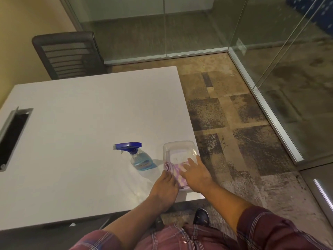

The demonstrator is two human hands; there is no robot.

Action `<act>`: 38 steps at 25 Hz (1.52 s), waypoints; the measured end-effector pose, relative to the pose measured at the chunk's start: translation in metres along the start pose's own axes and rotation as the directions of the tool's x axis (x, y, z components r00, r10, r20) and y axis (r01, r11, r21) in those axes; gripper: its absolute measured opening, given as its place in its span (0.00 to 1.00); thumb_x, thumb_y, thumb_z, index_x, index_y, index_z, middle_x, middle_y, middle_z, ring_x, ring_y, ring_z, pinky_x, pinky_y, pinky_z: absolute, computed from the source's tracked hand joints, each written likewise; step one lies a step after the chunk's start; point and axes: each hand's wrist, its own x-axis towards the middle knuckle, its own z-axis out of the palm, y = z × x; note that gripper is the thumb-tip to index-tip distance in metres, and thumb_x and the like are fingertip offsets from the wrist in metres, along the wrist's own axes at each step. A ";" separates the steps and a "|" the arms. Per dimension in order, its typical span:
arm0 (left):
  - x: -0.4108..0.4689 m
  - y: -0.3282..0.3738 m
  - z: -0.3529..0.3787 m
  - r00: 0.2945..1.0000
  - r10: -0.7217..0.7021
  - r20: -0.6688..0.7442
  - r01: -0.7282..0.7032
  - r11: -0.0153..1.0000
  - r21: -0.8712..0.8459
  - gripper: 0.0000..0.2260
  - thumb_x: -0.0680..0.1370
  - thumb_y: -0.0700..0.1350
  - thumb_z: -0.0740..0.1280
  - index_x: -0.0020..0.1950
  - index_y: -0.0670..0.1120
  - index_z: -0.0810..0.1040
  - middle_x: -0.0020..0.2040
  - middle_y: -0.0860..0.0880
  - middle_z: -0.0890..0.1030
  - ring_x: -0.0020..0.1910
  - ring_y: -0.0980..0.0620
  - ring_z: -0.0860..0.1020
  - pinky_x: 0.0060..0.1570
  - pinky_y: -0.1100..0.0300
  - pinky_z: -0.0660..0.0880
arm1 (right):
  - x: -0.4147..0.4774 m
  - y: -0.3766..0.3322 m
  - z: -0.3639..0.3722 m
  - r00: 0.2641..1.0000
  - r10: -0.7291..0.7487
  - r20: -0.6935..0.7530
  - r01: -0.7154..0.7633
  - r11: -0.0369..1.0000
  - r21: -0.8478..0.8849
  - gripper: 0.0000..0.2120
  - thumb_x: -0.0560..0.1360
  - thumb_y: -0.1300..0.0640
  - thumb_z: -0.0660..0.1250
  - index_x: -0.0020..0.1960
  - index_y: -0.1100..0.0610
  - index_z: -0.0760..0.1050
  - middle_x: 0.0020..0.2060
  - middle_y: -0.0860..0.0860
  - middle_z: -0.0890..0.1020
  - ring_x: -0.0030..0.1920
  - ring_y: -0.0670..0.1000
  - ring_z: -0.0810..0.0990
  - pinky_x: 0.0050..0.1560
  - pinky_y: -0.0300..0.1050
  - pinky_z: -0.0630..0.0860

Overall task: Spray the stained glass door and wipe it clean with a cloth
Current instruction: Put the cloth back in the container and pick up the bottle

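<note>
A pink and white cloth [175, 173] lies in a clear plastic container [178, 146] at the right front corner of the white table [81, 132]. My left hand [164, 188] touches the cloth's left edge. My right hand [195, 175] lies flat on top of it, fingers spread. A spray bottle [138, 156] with a blue trigger head and blue liquid stands upright just left of the container, clear of both hands. The glass door [295, 69] stands at the right, with smears and spots on its pane.
A black mesh chair [68, 55] stands behind the table at the far left. A cable slot [12, 136] is cut into the table's left side. Patterned carpet [234, 132] lies between table and glass walls. A metal floor rail [270, 112] runs under the glass.
</note>
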 end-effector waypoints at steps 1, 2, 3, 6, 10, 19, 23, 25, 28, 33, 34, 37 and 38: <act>0.001 -0.001 0.000 1.000 -0.018 -0.009 0.018 1.000 -0.022 0.26 0.89 0.47 0.58 0.86 0.39 0.57 0.85 0.35 0.62 0.86 0.33 0.58 0.87 0.39 0.46 | 0.001 0.000 -0.002 1.000 0.001 0.003 -0.001 1.000 0.001 0.27 0.87 0.49 0.60 0.84 0.48 0.58 0.84 0.55 0.59 0.85 0.64 0.51 0.82 0.72 0.44; 0.001 -0.002 -0.003 1.000 -0.016 -0.009 0.016 1.000 -0.014 0.27 0.89 0.48 0.58 0.86 0.39 0.57 0.86 0.35 0.62 0.86 0.33 0.58 0.87 0.39 0.46 | 0.001 0.001 -0.004 1.000 0.000 0.000 0.000 1.000 0.005 0.27 0.87 0.49 0.61 0.84 0.48 0.59 0.84 0.55 0.59 0.85 0.64 0.51 0.82 0.73 0.44; 0.003 -0.003 -0.006 1.000 -0.011 0.000 0.011 1.000 -0.001 0.27 0.89 0.48 0.58 0.86 0.39 0.56 0.86 0.36 0.61 0.86 0.34 0.58 0.88 0.39 0.46 | 0.002 0.002 -0.005 1.000 -0.001 -0.006 0.002 1.000 0.015 0.27 0.87 0.50 0.61 0.84 0.48 0.59 0.84 0.55 0.59 0.85 0.64 0.51 0.82 0.73 0.44; 0.005 0.003 0.002 0.996 -0.008 0.085 0.002 0.998 0.069 0.27 0.89 0.48 0.59 0.86 0.39 0.58 0.85 0.36 0.63 0.85 0.34 0.59 0.87 0.39 0.47 | -0.001 0.006 -0.004 0.997 0.046 -0.067 -0.035 0.987 0.158 0.27 0.85 0.55 0.65 0.82 0.48 0.63 0.83 0.54 0.62 0.84 0.61 0.54 0.81 0.72 0.46; -0.011 -0.004 0.016 0.999 -0.032 -0.042 0.029 0.997 -0.078 0.26 0.86 0.50 0.67 0.83 0.46 0.68 0.82 0.42 0.71 0.82 0.38 0.68 0.85 0.41 0.56 | -0.006 -0.002 -0.007 0.963 0.190 -0.192 -0.084 0.885 0.458 0.25 0.81 0.57 0.69 0.76 0.47 0.71 0.78 0.51 0.70 0.79 0.56 0.66 0.78 0.63 0.56; -0.083 -0.065 0.028 0.663 -0.743 -0.096 0.350 0.420 -0.838 0.17 0.82 0.59 0.70 0.62 0.48 0.81 0.61 0.48 0.84 0.59 0.51 0.80 0.67 0.45 0.79 | 0.019 -0.031 -0.095 0.924 0.289 -0.248 0.062 0.528 0.847 0.30 0.81 0.44 0.71 0.80 0.47 0.66 0.80 0.46 0.69 0.79 0.52 0.67 0.79 0.51 0.62; -0.079 -0.088 0.016 0.535 -0.845 -0.006 0.374 0.243 -0.895 0.22 0.80 0.44 0.77 0.72 0.42 0.76 0.70 0.42 0.80 0.66 0.45 0.79 0.72 0.48 0.76 | 0.038 -0.054 -0.126 0.950 0.205 -0.237 0.102 0.512 0.853 0.35 0.79 0.46 0.74 0.81 0.49 0.63 0.80 0.48 0.69 0.78 0.53 0.69 0.78 0.52 0.64; -0.073 -0.098 0.009 0.559 -0.829 0.032 0.377 0.220 -0.900 0.29 0.80 0.46 0.77 0.78 0.43 0.71 0.77 0.43 0.76 0.73 0.42 0.76 0.73 0.50 0.73 | 0.047 -0.061 -0.133 0.956 0.214 -0.199 0.070 0.493 0.867 0.34 0.79 0.47 0.75 0.79 0.50 0.65 0.76 0.49 0.73 0.74 0.55 0.72 0.74 0.51 0.68; -0.063 -0.109 0.009 0.612 -0.788 0.063 0.375 0.219 -0.901 0.32 0.81 0.46 0.76 0.82 0.44 0.68 0.80 0.43 0.73 0.77 0.43 0.74 0.77 0.49 0.70 | 0.053 -0.068 -0.139 0.959 0.228 -0.168 0.051 0.446 0.894 0.31 0.77 0.47 0.77 0.76 0.50 0.71 0.69 0.49 0.80 0.67 0.55 0.78 0.69 0.51 0.76; -0.058 -0.113 0.016 0.630 -0.776 0.019 0.310 0.229 -0.923 0.17 0.82 0.41 0.74 0.70 0.48 0.78 0.63 0.48 0.86 0.55 0.56 0.83 0.68 0.45 0.81 | 0.054 -0.074 -0.148 0.961 0.245 -0.126 0.021 0.388 0.922 0.21 0.79 0.52 0.75 0.70 0.54 0.77 0.60 0.52 0.85 0.58 0.54 0.84 0.59 0.45 0.80; -0.059 -0.113 0.015 0.620 -0.785 0.012 0.297 0.220 -0.929 0.14 0.81 0.41 0.74 0.66 0.50 0.79 0.60 0.50 0.86 0.53 0.59 0.83 0.65 0.43 0.82 | 0.053 -0.076 -0.151 0.965 0.230 -0.124 0.029 0.379 0.925 0.20 0.79 0.53 0.75 0.70 0.54 0.78 0.60 0.52 0.85 0.59 0.54 0.84 0.60 0.46 0.79; -0.064 -0.111 0.007 0.588 -0.808 -0.045 0.254 0.236 -0.938 0.13 0.82 0.42 0.74 0.63 0.53 0.77 0.59 0.54 0.85 0.53 0.62 0.81 0.65 0.48 0.81 | 0.047 -0.072 -0.163 0.968 0.185 -0.171 0.090 0.380 0.921 0.20 0.80 0.55 0.73 0.71 0.53 0.77 0.62 0.50 0.85 0.61 0.53 0.83 0.61 0.44 0.77; -0.065 -0.112 0.003 0.584 -0.809 -0.069 0.250 0.259 -0.933 0.13 0.82 0.44 0.74 0.64 0.52 0.77 0.61 0.54 0.85 0.54 0.60 0.81 0.64 0.54 0.80 | 0.043 -0.068 -0.170 0.965 0.184 -0.187 0.107 0.373 0.922 0.20 0.81 0.55 0.73 0.71 0.54 0.76 0.62 0.49 0.84 0.60 0.51 0.82 0.59 0.41 0.75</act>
